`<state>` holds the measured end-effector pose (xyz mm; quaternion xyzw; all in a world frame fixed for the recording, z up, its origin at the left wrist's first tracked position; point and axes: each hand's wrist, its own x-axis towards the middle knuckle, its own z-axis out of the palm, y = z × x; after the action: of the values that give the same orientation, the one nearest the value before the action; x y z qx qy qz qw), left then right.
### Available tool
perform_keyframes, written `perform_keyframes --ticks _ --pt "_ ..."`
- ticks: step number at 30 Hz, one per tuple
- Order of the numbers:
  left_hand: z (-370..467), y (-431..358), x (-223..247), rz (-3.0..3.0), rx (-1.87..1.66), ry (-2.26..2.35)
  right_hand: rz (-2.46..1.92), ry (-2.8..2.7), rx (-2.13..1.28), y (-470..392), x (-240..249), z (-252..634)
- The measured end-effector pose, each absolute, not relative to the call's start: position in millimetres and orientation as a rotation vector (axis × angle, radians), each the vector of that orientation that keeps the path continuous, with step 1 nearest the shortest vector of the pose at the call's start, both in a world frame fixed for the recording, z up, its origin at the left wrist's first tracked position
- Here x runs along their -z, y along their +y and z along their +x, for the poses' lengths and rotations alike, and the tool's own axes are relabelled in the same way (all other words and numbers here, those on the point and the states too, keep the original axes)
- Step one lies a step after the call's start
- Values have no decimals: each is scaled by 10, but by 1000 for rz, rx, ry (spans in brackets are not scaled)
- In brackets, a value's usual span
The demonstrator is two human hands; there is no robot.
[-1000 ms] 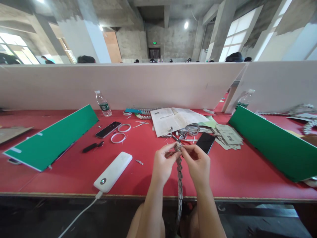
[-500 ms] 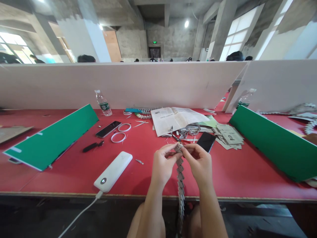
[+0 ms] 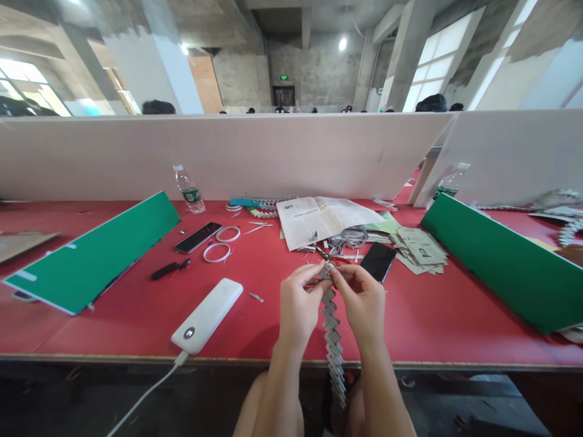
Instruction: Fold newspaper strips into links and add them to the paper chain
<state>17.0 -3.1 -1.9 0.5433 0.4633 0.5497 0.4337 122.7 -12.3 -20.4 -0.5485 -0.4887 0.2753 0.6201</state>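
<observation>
A zigzag chain of folded paper [image 3: 333, 340] hangs from my fingers past the table's front edge, down between my knees. My left hand [image 3: 298, 303] pinches its top end from one side. From the other side, the thumb and fingers of my right hand [image 3: 363, 298] press on the same end. Just beyond my fingertips lie red-handled pliers or scissors [image 3: 328, 257], partly covered by paper. A black phone [image 3: 379, 262] rests flat beyond my right hand.
Folded strips [image 3: 353, 238] lie under a printed sheet [image 3: 319, 220], beside a stack of paper pieces [image 3: 422, 247]. On the left are a white power bank [image 3: 208, 315], another phone [image 3: 198, 237], tape rolls [image 3: 217, 252] and a bottle [image 3: 189, 191]. Green boards [image 3: 100, 249] flank the space.
The hanging paper chain has turned, so its flat zigzag side shows more, and its lower end has swung slightly right. Both hands keep their pinch, shifted slightly left.
</observation>
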Motion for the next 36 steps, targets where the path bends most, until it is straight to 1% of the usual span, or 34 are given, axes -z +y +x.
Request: perform_keyframes --ticks 4,12,17,25,36 --pt "128 -12 45 1392 -1328 1130 -1291 -1189 -634 -128 178 1248" --pt "69 10 103 1454 -1251 1108 -1291 -1216 -815 -119 180 1341" --pt "88 7 58 1371 -1195 1140 -1311 -1239 -827 -126 167 1364" --pt "99 22 29 1262 -1250 1060 -1313 -1316 -608 -239 65 1321" --pt "113 -2 16 1144 -1317 777 -1364 -1379 -299 -408 -96 1217"
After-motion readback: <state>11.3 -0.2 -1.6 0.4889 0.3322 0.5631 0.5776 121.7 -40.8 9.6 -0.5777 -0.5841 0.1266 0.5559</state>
